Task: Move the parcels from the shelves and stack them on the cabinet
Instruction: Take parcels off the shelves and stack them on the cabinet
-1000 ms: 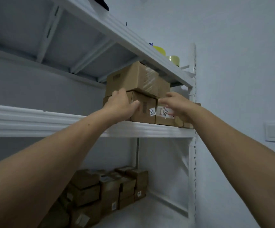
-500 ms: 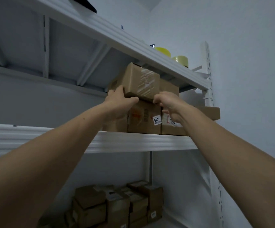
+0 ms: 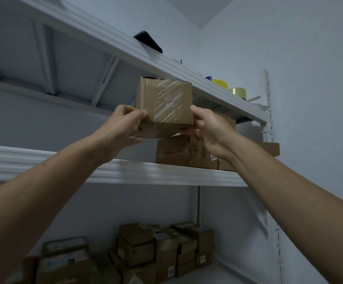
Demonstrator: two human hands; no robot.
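A brown cardboard parcel (image 3: pixel 164 99) with clear striped tape on its face is held up in front of the middle shelf (image 3: pixel 125 171). My left hand (image 3: pixel 123 128) grips its lower left corner, and my right hand (image 3: pixel 209 130) grips its lower right corner, fingers under the base. It is lifted clear of the other brown parcels (image 3: pixel 172 150) that stand on the middle shelf behind my right hand. The cabinet is out of view.
The top shelf (image 3: pixel 166 64) hangs close above the held parcel and carries a dark flat object (image 3: pixel 149 41) and yellow tape rolls (image 3: pixel 228 88). Several more parcels (image 3: pixel 146 249) are piled on the bottom shelf. A white upright (image 3: pixel 266 111) and the wall close the right side.
Both hands went from the stacked parcels to the top parcel, took hold of it and lifted it off the stack toward me. The view tilted upward.
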